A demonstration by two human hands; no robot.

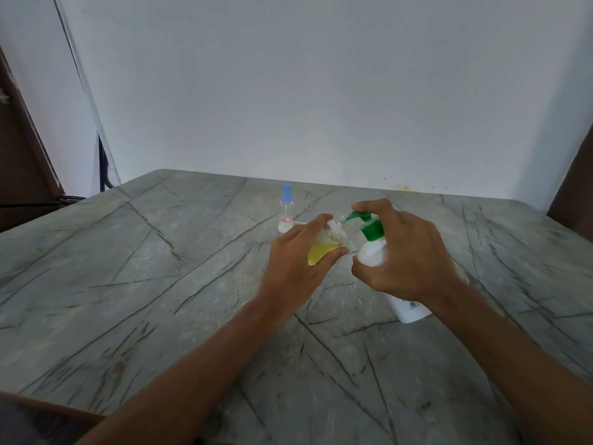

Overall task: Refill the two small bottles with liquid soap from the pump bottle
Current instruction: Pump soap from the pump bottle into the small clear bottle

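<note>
The left hand (296, 268) is wrapped around a small clear bottle (324, 248), fingers and thumb clamped on its body, holding it tilted above the table with its open mouth turned up toward the pump; yellow soap already fills much of its lower part. The right hand (407, 252) is closed around the white pump bottle (373, 252), its palm and lower fingers on the shoulder and one finger resting on top of the green pump head (362, 216); the nozzle tip sits right at the small bottle's mouth, though whether it is inside the rim or only touching it I cannot tell. To do this step well, I judge the mouth should stay directly under the nozzle; presses should be slow and full, with a pause so thick soap can slide down; the tilt should ease toward upright as the level climbs, or soap may run over the lip onto the fingers. The pump bottle's base (412, 311) rests on the marbled grey table (160, 284), leaning toward the left hand; that footing could slip under a hard press. The second small bottle (285, 208), blue-capped and labelled, stands upright behind the hands, near but clear of them; the table is open left and right, its edges well away.
</note>
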